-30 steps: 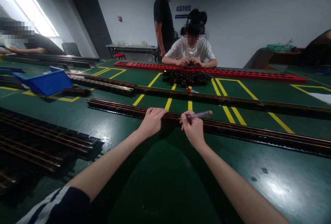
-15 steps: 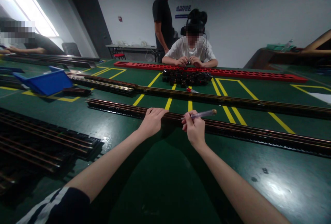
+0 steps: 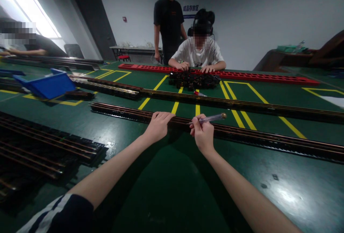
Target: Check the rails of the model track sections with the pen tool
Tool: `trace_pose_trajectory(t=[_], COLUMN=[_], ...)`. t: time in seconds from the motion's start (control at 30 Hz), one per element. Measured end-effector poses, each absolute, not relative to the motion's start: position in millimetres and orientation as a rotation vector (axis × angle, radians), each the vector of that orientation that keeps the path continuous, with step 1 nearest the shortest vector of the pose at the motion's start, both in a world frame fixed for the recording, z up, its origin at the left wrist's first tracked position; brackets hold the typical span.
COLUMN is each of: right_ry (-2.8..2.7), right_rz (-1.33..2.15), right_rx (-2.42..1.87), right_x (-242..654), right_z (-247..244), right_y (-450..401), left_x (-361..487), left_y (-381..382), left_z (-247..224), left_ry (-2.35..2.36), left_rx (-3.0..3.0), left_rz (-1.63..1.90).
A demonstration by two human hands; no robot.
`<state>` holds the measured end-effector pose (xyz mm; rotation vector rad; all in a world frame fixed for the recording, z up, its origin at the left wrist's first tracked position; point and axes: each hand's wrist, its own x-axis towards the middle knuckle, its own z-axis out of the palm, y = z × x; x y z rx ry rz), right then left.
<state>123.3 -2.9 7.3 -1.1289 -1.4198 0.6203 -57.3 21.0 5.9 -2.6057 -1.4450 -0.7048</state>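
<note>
A long dark strip with copper-coloured lines (image 3: 258,138) runs across the table in front of me, tilting down to the right. My left hand (image 3: 158,127) rests on it with fingers stretched out and laid over its top, holding nothing. A little to the right, my right hand (image 3: 202,132) is closed around a small screwdriver (image 3: 212,118) with a clear purplish handle and a gold-coloured end. Its thin tip points left, down toward the strip between my hands. Whether the tip touches the strip I cannot tell.
Another long strip (image 3: 242,107) lies beyond, with a pile of black parts (image 3: 193,80) and a red slotted rail (image 3: 268,77) farther back. Stacked strips (image 3: 53,143) and a blue bin (image 3: 44,85) are at left. A seated person (image 3: 197,52) faces me; another stands behind.
My left hand stays put; my right hand and the screwdriver shift very slightly right. Across the table, the seated person's hands lower and spread apart, and the standing person turns.
</note>
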Motion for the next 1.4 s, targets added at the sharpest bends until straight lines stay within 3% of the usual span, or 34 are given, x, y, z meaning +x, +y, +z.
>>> trace_pose_trajectory(t=[0.73, 1.03, 1.4], right_ry=[-1.573, -1.656, -1.661], right_rz=[0.506, 0.706, 0.665], right_rx=[-1.182, -1.069, -1.095], right_x=[130.8, 147.2, 161.3], right_z=[8.6, 9.4, 9.4], right_y=[-2.5, -2.2, -8.0], left_x=[-47.3, -36.5, -17.3], left_y=[23.8, 26.7, 28.2], left_z=[5.0, 8.1, 9.3], left_ry=[-1.201, -1.151, -1.225], left_rx=[-2.576, -2.611, -2.570], left_rz=[-0.584, -0.546, -0.549])
